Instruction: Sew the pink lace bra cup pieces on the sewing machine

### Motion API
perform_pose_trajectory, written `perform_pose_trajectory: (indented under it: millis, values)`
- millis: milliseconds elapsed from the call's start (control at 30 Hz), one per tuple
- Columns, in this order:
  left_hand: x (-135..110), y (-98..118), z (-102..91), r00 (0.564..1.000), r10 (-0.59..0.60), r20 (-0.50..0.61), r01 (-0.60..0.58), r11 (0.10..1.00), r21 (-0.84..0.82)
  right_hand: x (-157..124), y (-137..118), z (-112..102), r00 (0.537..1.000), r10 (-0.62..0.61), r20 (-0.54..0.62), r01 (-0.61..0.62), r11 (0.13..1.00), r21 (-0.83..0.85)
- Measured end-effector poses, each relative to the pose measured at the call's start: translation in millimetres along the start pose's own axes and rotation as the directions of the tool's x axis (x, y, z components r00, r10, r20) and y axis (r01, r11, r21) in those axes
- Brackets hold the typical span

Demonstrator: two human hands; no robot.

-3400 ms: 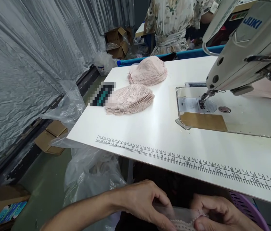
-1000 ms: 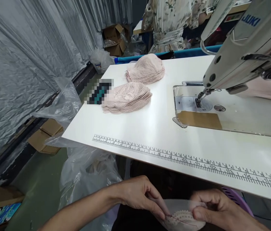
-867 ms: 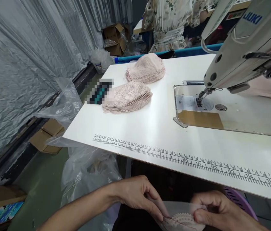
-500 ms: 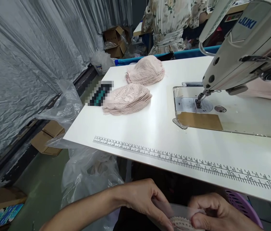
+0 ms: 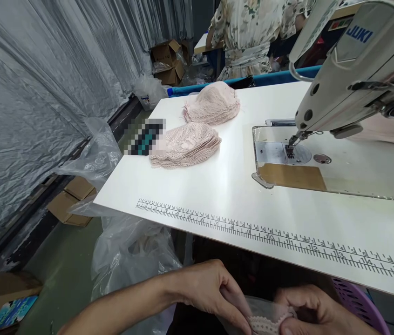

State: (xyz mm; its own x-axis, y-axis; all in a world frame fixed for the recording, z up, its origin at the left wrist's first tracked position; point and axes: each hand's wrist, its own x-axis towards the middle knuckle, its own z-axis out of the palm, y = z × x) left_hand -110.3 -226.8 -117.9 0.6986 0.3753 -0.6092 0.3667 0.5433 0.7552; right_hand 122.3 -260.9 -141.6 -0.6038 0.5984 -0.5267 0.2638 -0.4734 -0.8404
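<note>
Below the table's front edge, my left hand (image 5: 214, 295) pinches one side of a pale pink lace piece (image 5: 265, 324) with sheer mesh along it. My right hand (image 5: 310, 309) grips the other side, thumb pressed on the scalloped edge. Only a short stretch of lace shows between the hands; the bottom of the picture cuts off the rest. On the white table (image 5: 197, 195) lies a stack of pink lace pieces (image 5: 186, 144), and behind it a second pink lace stack (image 5: 213, 103). Both stacks are apart from my hands.
A JUKI sewing machine (image 5: 354, 70) stands at the right, its presser foot (image 5: 290, 148) over the plate. A printed ruler (image 5: 232, 223) runs along the front edge. A purple basket (image 5: 361, 307) sits below right, plastic bags (image 5: 130, 251) below left. Across the table is a person (image 5: 249, 37).
The view has shifted slightly. Both hands keep hold of the lace, and a little more of its scalloped edge shows between them. The stacks on the table have not moved.
</note>
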Motion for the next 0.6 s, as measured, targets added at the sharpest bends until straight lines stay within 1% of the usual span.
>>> perform_pose_trajectory:
  millis: [100,300,467,600]
  values:
    - [0,0,-1.8,1.000,0.002,-0.010,-0.001,1.000,0.010,0,0,0,1.000,-0.012,-0.021,0.012,1.000,-0.012]
    - [0,0,-5.0,0.999,-0.044,-0.009,0.044,0.999,-0.006,-1,-8,1,1.000,0.028,0.005,-0.029,0.998,0.047]
    - [1,-4,-6.4,0.997,-0.076,-0.005,0.075,0.994,-0.074,-1,3,-4,1.000,-0.019,0.012,0.018,0.998,0.056]
    - [0,-7,-8.3,0.997,-0.079,-0.008,0.078,0.994,-0.079,-2,10,-5,1.000,-0.024,-0.019,0.026,0.998,0.063]
